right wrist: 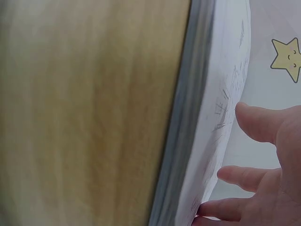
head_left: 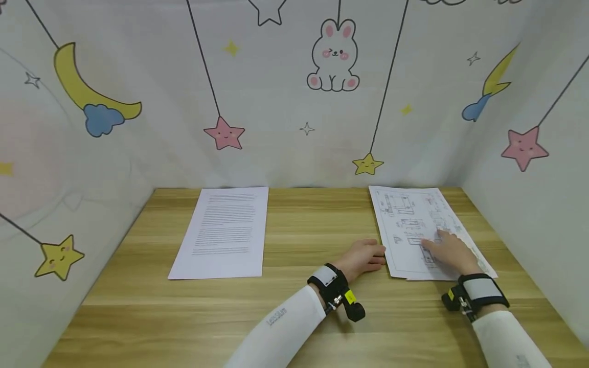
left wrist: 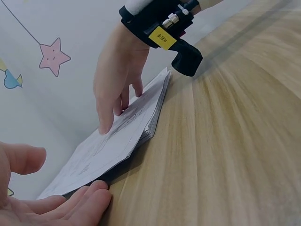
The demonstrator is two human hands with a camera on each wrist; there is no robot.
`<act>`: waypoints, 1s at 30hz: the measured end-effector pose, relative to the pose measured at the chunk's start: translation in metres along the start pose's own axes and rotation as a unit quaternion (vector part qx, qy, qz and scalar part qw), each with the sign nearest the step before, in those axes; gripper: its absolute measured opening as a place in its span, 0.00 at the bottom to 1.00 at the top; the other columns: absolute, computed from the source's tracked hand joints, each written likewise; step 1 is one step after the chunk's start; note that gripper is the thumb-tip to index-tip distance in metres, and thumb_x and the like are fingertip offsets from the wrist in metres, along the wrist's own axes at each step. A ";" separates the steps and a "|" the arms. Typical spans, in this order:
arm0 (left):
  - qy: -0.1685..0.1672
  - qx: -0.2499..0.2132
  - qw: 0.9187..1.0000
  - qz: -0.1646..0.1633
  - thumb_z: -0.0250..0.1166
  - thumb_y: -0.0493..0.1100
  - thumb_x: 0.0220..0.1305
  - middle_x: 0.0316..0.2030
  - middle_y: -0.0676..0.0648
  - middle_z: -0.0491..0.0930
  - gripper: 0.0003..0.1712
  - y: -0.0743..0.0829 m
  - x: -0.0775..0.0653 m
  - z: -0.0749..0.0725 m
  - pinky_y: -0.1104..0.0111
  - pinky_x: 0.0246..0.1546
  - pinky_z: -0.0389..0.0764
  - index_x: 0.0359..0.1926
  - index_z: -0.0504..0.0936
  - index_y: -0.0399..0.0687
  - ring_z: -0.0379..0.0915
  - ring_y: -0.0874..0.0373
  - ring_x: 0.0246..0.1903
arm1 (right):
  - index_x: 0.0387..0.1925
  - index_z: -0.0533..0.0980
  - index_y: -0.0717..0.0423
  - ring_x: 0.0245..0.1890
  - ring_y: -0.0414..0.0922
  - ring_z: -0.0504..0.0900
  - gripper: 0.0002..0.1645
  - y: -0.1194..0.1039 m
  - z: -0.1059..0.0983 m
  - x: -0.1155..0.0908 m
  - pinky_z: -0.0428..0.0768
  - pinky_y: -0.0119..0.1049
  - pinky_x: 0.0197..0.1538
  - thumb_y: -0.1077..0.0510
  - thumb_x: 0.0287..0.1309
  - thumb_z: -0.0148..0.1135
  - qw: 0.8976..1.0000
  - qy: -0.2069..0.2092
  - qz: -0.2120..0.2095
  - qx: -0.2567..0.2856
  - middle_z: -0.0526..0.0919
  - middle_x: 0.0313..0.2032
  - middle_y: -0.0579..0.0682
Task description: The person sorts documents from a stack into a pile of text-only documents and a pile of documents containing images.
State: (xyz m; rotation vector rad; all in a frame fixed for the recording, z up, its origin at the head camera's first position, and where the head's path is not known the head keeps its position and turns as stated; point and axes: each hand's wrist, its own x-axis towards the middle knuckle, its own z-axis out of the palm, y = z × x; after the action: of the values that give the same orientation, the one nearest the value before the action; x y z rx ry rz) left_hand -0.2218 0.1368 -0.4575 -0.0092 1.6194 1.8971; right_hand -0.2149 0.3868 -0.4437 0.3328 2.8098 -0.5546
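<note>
A stack of paper sheets (head_left: 405,255) lies at the right of the table, its top sheet printed with technical drawings. My right hand (head_left: 453,251) rests on that top sheet with fingers spread, and the right wrist view shows its fingertips (right wrist: 228,173) at the paper. At the stack's left edge is my left hand (head_left: 362,258), palm turned toward the sheets. In the left wrist view its fingers (left wrist: 89,200) lie extended along the table right at the edge of the stack, thumb raised apart. The layered sheet edges (left wrist: 153,127) show there, slightly uneven.
A single sheet of printed text (head_left: 221,232) lies at the left of the wooden table (head_left: 138,317). White curtains (head_left: 285,92) with cartoon stars, moons and a rabbit stand behind and at both sides. Each wrist carries a strapped camera.
</note>
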 end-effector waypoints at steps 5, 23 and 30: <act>0.002 -0.001 1.000 -0.007 0.60 0.39 0.69 0.51 0.41 0.79 0.33 0.002 0.005 -0.001 0.60 0.55 0.82 0.71 0.63 0.32 0.78 0.54 0.42 | 0.70 0.52 0.79 0.67 0.79 0.55 0.52 -0.010 0.004 -0.005 0.63 0.70 0.66 0.37 0.69 0.48 1.000 0.002 -0.012 -0.015 0.53 0.66 0.85; 0.003 0.025 0.999 0.046 0.50 0.27 0.67 0.50 0.38 0.84 0.24 -0.003 0.020 0.006 0.57 0.45 0.86 0.61 0.75 0.40 0.84 0.45 0.48 | 0.68 0.59 0.76 0.67 0.76 0.60 0.47 -0.034 0.008 -0.017 0.65 0.67 0.65 0.36 0.71 0.46 0.999 0.001 -0.050 0.002 0.61 0.66 0.79; 0.058 0.092 0.991 0.072 0.50 0.25 0.62 0.51 0.42 0.82 0.26 -0.003 0.014 -0.003 0.62 0.52 0.80 0.60 0.75 0.40 0.79 0.54 0.46 | 0.74 0.39 0.75 0.69 0.78 0.51 0.56 -0.029 0.005 -0.017 0.58 0.69 0.69 0.34 0.70 0.45 0.999 0.002 -0.006 0.052 0.48 0.70 0.82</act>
State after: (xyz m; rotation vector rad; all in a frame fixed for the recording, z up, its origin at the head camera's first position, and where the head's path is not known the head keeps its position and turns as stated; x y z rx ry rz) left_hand -0.2328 0.1410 -0.4662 0.0781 1.9161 1.8753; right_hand -0.2057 0.3557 -0.4328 0.3366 2.7952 -0.7052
